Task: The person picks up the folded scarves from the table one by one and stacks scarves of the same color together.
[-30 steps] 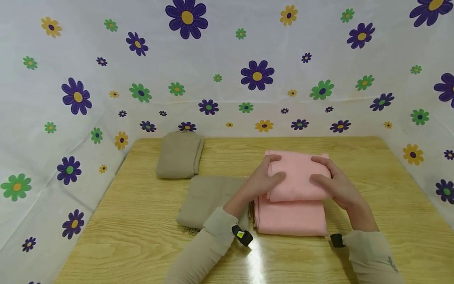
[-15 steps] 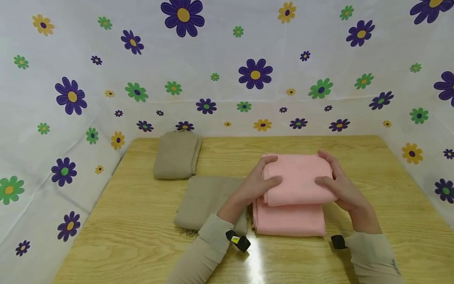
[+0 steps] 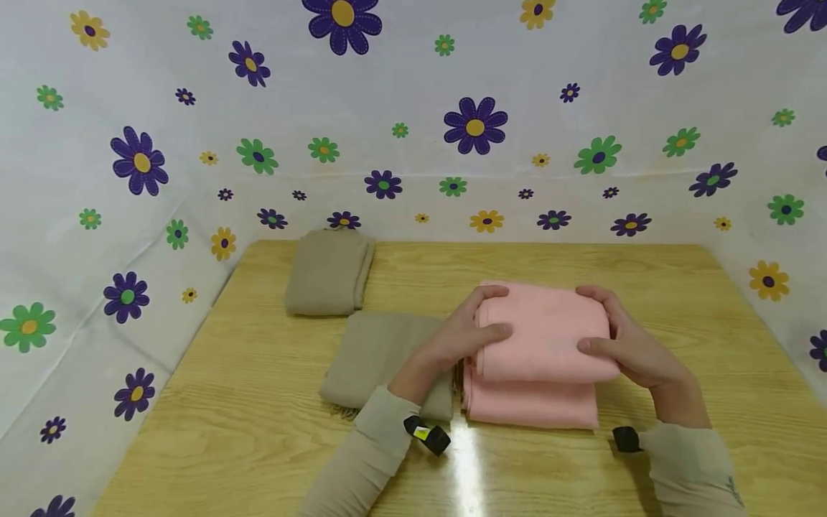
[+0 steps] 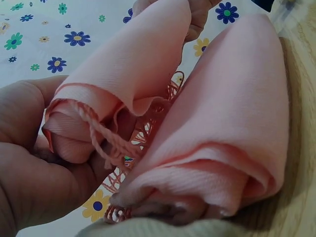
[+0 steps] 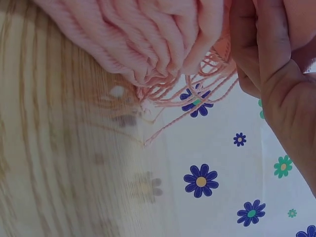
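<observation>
Both hands hold a folded pink scarf (image 3: 545, 334) by its two short ends in the head view. My left hand (image 3: 468, 327) grips the left end, thumb on top, and my right hand (image 3: 639, 352) grips the right end the same way. Below it a second folded pink scarf (image 3: 533, 406) lies on the table, its near part showing. In the left wrist view the held scarf (image 4: 123, 59) is clear of the lower scarf (image 4: 222, 113), with twisted fringe hanging between them. The right wrist view shows the lower scarf's fringe (image 5: 197, 84) beside my right hand (image 5: 276, 59).
A folded beige scarf (image 3: 384, 359) with fringe lies left of the pink ones, partly behind my left forearm. Another folded beige cloth (image 3: 329, 273) sits at the back left of the wooden table (image 3: 226, 431). A white flower-printed sheet (image 3: 413, 86) surrounds the table's back and sides.
The held pink scarf has come slightly nearer over the lower one. My right hand has shifted its grip outward around the right end. The beige cloths have stayed in place.
</observation>
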Demonstrator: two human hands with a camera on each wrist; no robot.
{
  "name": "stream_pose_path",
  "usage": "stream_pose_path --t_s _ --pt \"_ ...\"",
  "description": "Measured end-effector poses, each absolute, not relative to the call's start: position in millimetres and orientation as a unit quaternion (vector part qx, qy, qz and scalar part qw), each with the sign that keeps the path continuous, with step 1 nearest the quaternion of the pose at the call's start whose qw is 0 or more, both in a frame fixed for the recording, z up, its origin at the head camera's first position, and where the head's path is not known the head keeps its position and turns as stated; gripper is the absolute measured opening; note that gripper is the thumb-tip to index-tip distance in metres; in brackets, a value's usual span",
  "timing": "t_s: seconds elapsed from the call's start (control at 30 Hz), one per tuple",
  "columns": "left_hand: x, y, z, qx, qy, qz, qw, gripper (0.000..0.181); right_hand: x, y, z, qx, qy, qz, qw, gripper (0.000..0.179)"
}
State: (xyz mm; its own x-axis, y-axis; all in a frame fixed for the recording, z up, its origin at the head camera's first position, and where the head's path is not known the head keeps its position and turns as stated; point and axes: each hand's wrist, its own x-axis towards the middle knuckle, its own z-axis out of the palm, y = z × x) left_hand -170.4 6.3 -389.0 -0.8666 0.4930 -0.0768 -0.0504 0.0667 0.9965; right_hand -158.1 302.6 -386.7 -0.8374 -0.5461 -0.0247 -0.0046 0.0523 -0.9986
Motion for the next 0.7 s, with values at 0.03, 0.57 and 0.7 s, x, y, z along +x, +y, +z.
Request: stream_pose_path --t_s 0.03,0.57,0.7 --pt "-171 6 -389 0.157 0.699 0.666 0.208 0.056 -158 303 -387 -0.201 0.696 -0.658 0.208 0.071" --pt "-167 7 -388 0.173 0.690 0.665 0.229 0.051 -156 314 -387 -0.269 0.700 -0.621 0.229 0.060" --pt "-166 6 -387 0.174 0.703 0.654 0.217 0.049 -155 317 -386 -0.272 0.681 -0.630 0.256 0.058"
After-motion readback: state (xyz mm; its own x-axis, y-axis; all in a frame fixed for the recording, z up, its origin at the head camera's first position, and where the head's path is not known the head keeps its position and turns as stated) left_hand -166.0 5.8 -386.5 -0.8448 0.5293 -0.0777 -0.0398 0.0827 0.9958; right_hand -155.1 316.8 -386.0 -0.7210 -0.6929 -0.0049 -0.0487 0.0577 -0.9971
